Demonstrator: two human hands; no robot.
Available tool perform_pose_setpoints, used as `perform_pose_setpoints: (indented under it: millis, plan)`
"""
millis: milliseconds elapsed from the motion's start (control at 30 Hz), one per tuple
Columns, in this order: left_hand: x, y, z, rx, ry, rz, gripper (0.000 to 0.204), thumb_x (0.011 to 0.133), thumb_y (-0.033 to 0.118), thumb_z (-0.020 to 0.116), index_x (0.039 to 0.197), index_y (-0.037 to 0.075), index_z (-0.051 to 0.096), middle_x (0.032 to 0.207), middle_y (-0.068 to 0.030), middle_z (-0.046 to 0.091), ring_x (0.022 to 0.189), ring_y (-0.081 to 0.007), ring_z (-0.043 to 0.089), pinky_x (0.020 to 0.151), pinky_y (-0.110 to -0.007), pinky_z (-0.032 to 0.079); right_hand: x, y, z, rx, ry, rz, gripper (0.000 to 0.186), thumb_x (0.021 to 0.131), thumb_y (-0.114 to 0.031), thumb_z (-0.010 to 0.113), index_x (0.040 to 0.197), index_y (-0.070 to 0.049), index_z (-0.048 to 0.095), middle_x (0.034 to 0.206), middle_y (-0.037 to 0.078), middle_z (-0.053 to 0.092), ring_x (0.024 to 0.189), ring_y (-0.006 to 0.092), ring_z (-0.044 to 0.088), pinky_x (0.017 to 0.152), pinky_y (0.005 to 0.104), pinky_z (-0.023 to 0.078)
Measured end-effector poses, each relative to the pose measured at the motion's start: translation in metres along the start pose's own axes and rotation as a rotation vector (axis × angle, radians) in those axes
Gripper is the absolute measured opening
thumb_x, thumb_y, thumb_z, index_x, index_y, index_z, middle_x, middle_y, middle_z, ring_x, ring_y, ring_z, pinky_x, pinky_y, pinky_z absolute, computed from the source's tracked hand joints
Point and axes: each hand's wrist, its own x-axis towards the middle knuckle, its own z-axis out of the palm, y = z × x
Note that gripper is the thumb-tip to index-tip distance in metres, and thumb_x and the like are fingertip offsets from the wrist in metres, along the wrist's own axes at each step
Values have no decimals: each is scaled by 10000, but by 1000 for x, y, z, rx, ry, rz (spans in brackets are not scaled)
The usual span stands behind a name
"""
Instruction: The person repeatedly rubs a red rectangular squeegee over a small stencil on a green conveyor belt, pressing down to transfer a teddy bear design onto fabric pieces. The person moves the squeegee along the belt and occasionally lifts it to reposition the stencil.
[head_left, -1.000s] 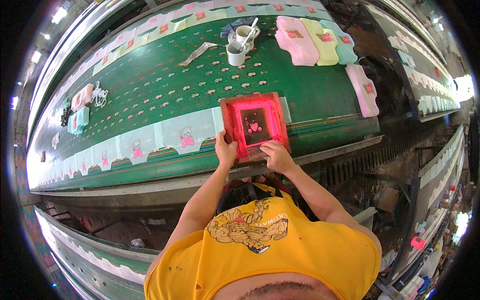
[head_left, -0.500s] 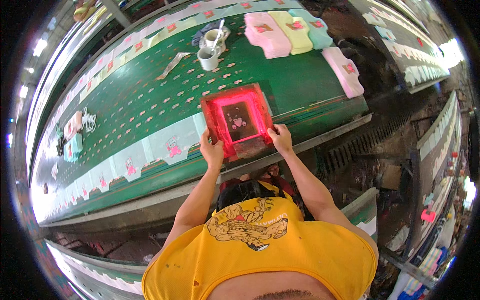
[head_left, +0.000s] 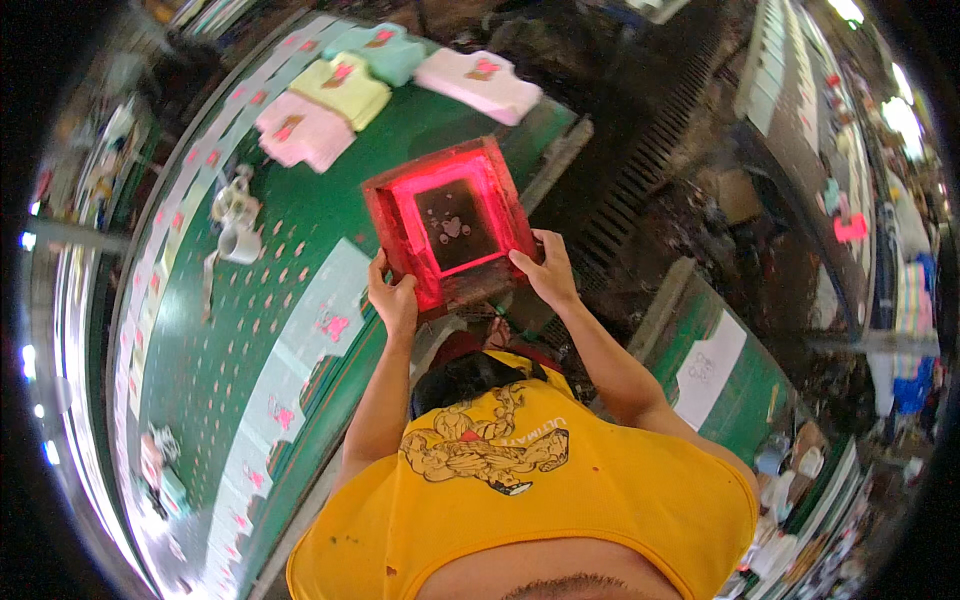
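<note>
I hold a screen-printing frame (head_left: pixel 467 205) with a red wooden border, a bright pink inner edge and a dark mesh bearing a small bear-like figure. My left hand (head_left: pixel 396 298) grips its lower left corner, thumb on top. My right hand (head_left: pixel 545 270) grips the lower right corner the same way. The frame is raised, spanning the green table's end and the dark aisle. Beside my left hand, a row of white cut pieces (head_left: pixel 300 365) with pink bear prints lies along the table edge.
Folded pink (head_left: pixel 295 138), yellow (head_left: pixel 345 92), teal (head_left: pixel 372 52) and pale pink (head_left: pixel 478 85) cloth stacks lie on the green table (head_left: pixel 215 340). A white mug (head_left: pixel 238 245) stands there. Right, another green table (head_left: pixel 655 350) bears a white printed piece (head_left: pixel 710 368).
My view and body have turned right. The screen frame has moved from above the table's near edge toward the aisle, still in both hands. The second green table shows more fully.
</note>
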Motion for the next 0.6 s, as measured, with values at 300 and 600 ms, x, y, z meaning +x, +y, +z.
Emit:
perform_pose_setpoints:
  millis: [300,600]
  plan:
    - [-5,65,152,18,-430,153,629,705,-87,615,1333,-50,588,1248,-147,663,1169,-217,623,1001,-319,492,-42,51,-109,221,390,228,482,930,-319,751,1252,-9,572,1123,132,686,993,230,666,877,369,520]
    - [-1,68,263,17,-682,222,654,708,-110,600,1358,-52,565,1262,-134,640,1157,-214,612,1019,-318,478,-45,88,-172,279,610,314,464,921,-316,752,1217,11,610,1128,126,694,1003,216,650,883,354,505]
